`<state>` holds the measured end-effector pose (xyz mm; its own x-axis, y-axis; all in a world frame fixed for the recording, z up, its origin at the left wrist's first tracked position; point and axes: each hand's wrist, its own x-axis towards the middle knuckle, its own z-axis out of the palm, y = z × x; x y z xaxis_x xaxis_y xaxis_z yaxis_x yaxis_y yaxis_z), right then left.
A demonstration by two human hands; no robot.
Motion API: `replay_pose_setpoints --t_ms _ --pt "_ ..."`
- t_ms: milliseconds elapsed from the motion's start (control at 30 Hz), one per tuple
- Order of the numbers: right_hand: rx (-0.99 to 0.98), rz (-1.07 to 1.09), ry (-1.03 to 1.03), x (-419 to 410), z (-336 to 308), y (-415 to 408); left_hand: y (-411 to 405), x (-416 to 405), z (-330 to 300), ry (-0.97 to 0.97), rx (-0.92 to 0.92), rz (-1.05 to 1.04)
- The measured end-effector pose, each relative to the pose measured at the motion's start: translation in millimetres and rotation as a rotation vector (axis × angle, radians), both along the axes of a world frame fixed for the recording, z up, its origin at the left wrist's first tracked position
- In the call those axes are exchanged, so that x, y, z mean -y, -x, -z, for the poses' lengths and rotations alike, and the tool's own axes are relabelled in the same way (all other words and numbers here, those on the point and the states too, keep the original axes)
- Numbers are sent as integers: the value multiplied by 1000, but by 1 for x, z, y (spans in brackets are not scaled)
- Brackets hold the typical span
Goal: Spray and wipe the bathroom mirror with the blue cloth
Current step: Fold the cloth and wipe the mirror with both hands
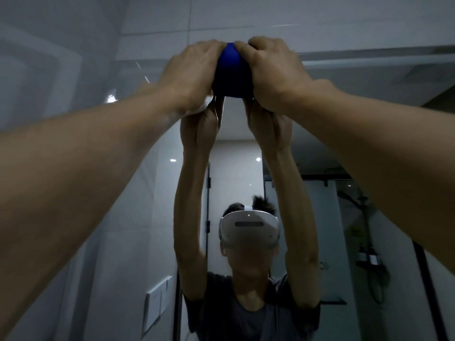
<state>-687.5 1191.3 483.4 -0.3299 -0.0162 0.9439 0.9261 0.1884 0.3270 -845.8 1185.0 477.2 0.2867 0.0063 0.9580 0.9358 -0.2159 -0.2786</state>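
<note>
My left hand is raised high against the mirror, fingers curled and clamped on the left side of the blue cloth. The cloth is bunched between both hands and pressed to the glass near the mirror's top edge. My right hand grips its right side, fingers likewise curled over it. Assessment: the step in hand is wiping the upper band of the glass. To do it well, I judge that pressure should be even across both hands, the cloth kept flat against the glass instead of balled, and strokes overlapped so no streaks remain; a few bright marks on the glass at left suggest residue. Containers: no spray bottle or other vessel is visible, so contents cannot be reported.
</note>
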Motion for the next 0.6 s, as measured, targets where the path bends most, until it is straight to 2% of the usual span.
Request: replay_pose_setpoints --t_ms 267,600 --pt "14 3 54 6 69 -3 9 4 64 51 -24 5" --pt "90 -6 125 10 223 -6 28 24 219 194 -65 9"
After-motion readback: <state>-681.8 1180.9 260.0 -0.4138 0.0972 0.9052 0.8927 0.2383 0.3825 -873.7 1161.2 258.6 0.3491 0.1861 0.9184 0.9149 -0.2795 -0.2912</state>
